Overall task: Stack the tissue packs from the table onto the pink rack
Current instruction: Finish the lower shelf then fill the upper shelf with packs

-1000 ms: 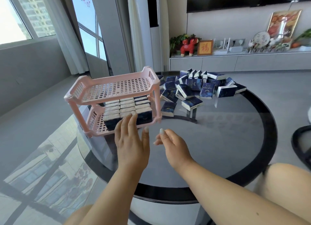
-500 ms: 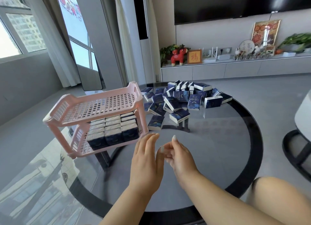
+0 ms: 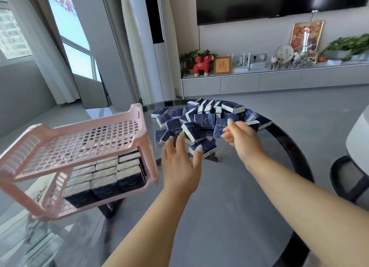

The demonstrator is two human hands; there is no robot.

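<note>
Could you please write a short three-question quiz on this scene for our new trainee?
1. True or false: the top shelf of the pink rack holds tissue packs.
2. Which hand is nearer the rack? A) left hand B) right hand
3. Fill in: the loose pile of tissue packs lies on the far side of the round glass ____.

Key
1. False: the top shelf is bare; the packed rows stand on the lower shelf.
2. A
3. table
</note>
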